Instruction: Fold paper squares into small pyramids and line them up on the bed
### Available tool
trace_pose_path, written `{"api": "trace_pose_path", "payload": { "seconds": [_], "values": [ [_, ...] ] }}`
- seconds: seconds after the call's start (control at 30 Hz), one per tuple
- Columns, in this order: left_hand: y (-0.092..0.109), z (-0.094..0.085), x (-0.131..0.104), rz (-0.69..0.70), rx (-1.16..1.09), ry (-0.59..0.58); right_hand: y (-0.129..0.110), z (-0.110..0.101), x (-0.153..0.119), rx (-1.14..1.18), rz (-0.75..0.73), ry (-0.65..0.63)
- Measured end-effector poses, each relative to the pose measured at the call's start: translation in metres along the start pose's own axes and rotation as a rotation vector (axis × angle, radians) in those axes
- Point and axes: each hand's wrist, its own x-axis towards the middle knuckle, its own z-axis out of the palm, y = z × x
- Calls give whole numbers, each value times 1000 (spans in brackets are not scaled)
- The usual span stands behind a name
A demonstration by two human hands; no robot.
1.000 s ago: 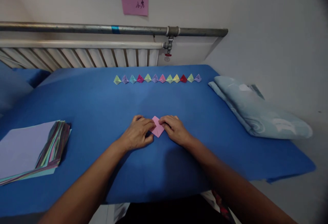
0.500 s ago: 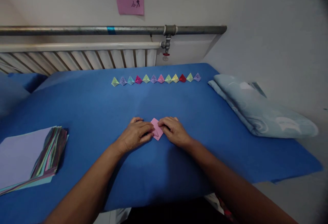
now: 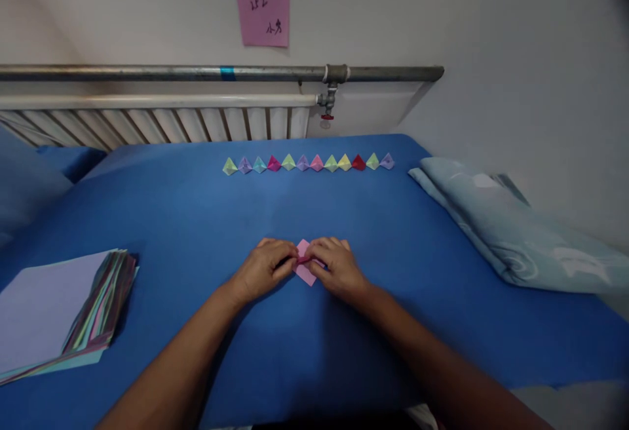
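Note:
A small piece of pink origami paper (image 3: 305, 274), folded to a diamond, lies on the blue bed sheet (image 3: 187, 214) between my hands. My left hand (image 3: 268, 267) pinches its left side between thumb and fingers. From the other side my right hand (image 3: 337, 265) grips the paper in the same way, fingers curled. A darker pink flap stands up across the middle between the fingertips, partly hidden by them. Farther back, several folded paper diamonds (image 3: 302, 163) in green, purple, blue, pink, yellow and red form a row.
A stack of coloured paper (image 3: 54, 312) lies at the left. On the right sits a folded pale blue blanket (image 3: 515, 233). Behind the bed are a white radiator (image 3: 187, 125) and a metal pipe (image 3: 162, 73), with a pink note (image 3: 264, 7) on the wall above.
A flap of the pink paper has been lifted, showing a darker band across the middle. Both hands have closed in on it. The whole view has shifted slightly.

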Motion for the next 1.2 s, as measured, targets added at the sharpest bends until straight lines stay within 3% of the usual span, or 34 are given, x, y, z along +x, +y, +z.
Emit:
{"api": "trace_pose_path", "payload": {
  "seconds": [0.23,1.2],
  "values": [
    [-5,-5,-4,-43,127,-59,-2,2,1,4,58,-3],
    [-6,8,1,-228,129,4,-10,6,5,42,181,63]
  ]
}}
